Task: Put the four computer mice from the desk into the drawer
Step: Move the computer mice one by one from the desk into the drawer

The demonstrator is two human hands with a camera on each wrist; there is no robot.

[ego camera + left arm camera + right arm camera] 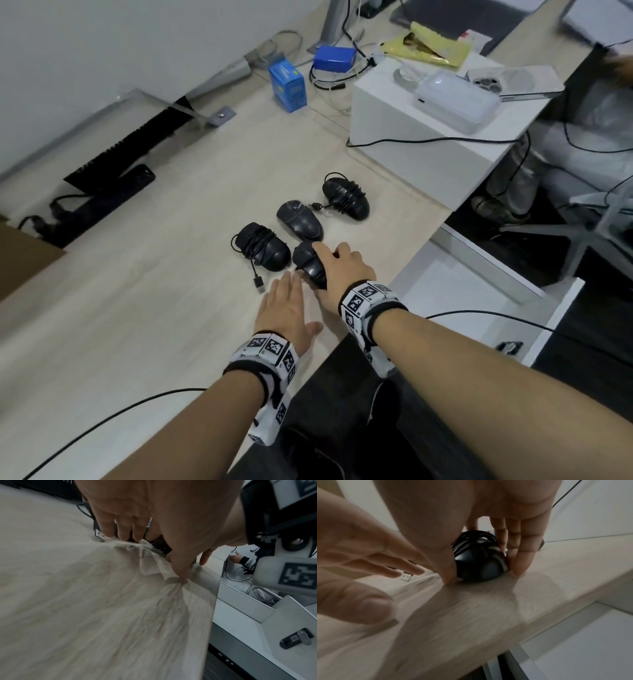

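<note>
Here, the right hand (pixel 346 270) clasped the nearest black mouse (pixel 310 263) on the table (pixel 154 291); the left hand (pixel 286 310) lay flat beside it, grip released.

Head: high, looking forward and down over the desk (pixel 154 291).
Wrists: low, close, facing along the fingers.
Shared: the nearest mouse (pixel 481 561), desk edge.
</note>
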